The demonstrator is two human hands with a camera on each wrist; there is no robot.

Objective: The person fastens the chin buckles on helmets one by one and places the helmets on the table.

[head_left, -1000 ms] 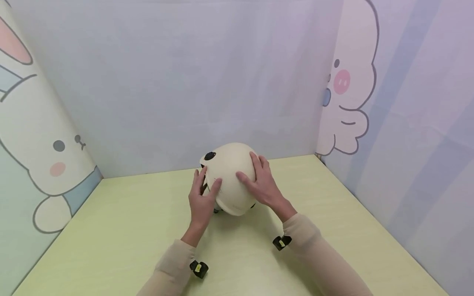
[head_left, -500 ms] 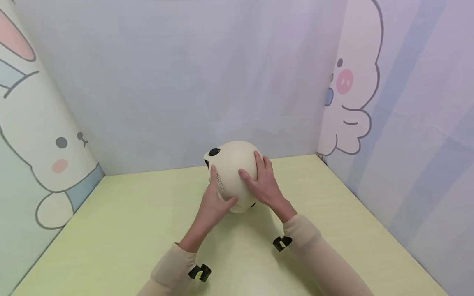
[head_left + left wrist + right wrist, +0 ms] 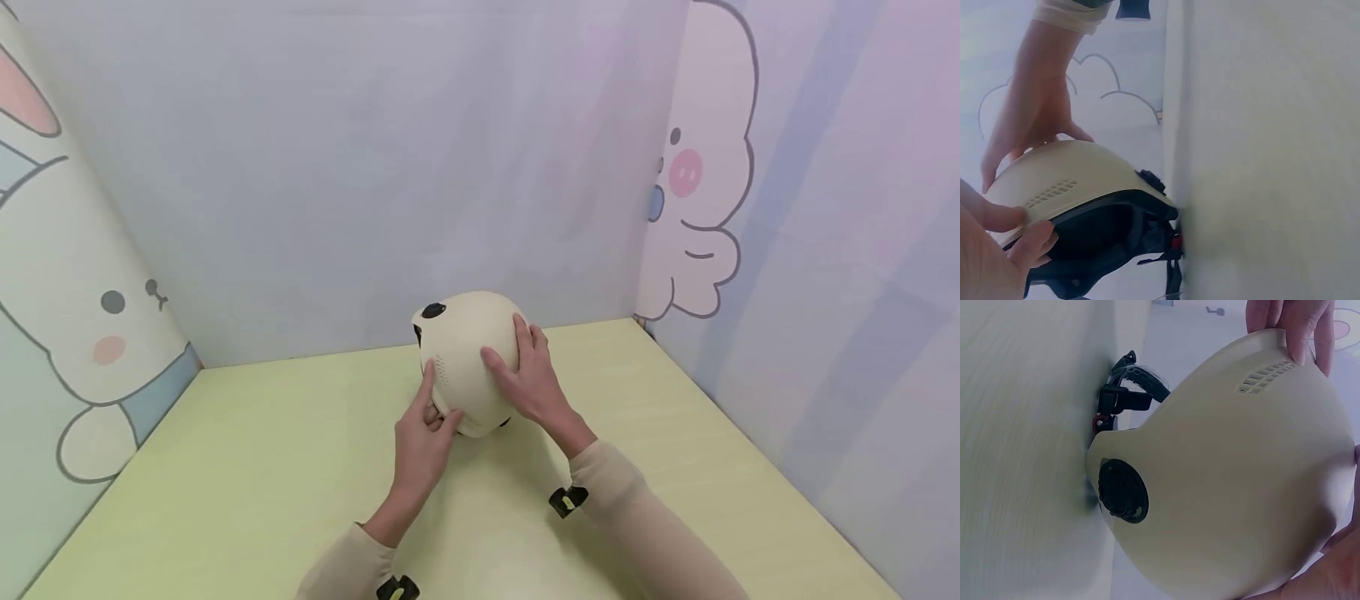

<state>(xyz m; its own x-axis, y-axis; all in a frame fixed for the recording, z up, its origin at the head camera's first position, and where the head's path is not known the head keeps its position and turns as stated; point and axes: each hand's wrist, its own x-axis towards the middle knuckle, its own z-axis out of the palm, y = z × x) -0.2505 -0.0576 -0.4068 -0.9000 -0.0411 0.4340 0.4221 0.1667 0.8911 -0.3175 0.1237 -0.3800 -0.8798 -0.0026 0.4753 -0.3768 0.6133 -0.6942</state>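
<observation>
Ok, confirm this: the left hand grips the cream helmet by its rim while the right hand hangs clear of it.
No: the right hand isn't clear; it touches the cream helmet, as the head view shows. The left hand does grip the rim.

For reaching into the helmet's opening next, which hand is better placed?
Probably the left hand: it pinches the helmet by its rim, some fingertips beside the dark opening. The right hand rests on the outer shell, away from it.
</observation>
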